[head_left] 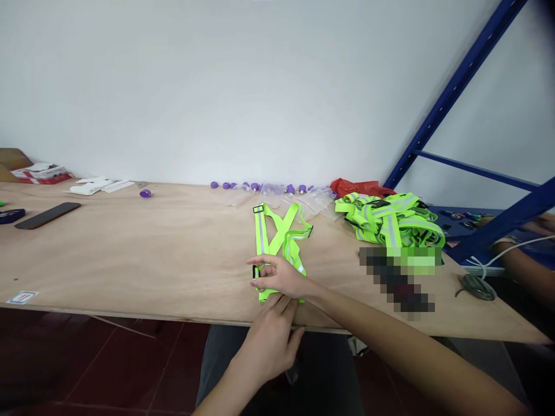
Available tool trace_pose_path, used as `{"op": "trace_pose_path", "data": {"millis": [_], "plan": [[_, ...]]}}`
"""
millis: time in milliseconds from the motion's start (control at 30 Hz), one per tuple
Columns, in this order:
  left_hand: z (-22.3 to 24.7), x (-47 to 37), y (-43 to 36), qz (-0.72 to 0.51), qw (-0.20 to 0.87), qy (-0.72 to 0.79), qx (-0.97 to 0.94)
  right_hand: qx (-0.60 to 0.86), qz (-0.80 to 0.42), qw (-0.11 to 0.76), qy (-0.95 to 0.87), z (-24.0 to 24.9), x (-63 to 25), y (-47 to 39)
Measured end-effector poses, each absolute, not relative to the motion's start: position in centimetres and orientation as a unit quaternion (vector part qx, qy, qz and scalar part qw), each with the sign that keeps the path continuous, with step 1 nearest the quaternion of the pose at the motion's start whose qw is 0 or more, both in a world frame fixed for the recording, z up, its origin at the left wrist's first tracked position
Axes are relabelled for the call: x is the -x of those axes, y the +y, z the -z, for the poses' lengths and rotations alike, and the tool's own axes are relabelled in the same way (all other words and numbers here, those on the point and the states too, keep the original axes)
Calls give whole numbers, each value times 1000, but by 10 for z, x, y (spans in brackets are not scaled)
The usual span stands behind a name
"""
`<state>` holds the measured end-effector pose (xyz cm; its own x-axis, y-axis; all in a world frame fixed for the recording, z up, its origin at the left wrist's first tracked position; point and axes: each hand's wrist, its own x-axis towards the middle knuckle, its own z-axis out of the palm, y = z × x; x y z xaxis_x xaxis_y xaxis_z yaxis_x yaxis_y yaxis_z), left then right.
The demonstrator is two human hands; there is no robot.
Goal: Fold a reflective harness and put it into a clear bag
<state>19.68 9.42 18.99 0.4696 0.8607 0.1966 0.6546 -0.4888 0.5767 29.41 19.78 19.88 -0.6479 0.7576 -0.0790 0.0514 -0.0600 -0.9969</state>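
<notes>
The green harness (282, 230) lies on the counter (173, 260), its long axis running away from me toward the wall (217, 86). My right grip (281, 277) is nearer, over the harness's near end, fingers parted beside the buckle (255, 271); whether they pinch anything, I cannot tell. My left grip (272, 334) reaches that end too, fingertips partly hidden, its hold unclear.

Lime reflective harness (283, 230), crossed, loosely spread
</notes>
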Motion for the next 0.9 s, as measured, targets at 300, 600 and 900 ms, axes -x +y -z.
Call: {"op": "trace_pose_path", "data": {"millis": [300,600,900], "plan": [[-173,-156,90,-549,211,406,-699,319,-597,274,-683,-184,-297,202],[-178,-127,121,-424,131,482,-756,286,-569,281,-718,-172,-298,206],[-184,-124,128,-322,212,509,-770,263,-647,315,-643,-175,-296,206]]}}
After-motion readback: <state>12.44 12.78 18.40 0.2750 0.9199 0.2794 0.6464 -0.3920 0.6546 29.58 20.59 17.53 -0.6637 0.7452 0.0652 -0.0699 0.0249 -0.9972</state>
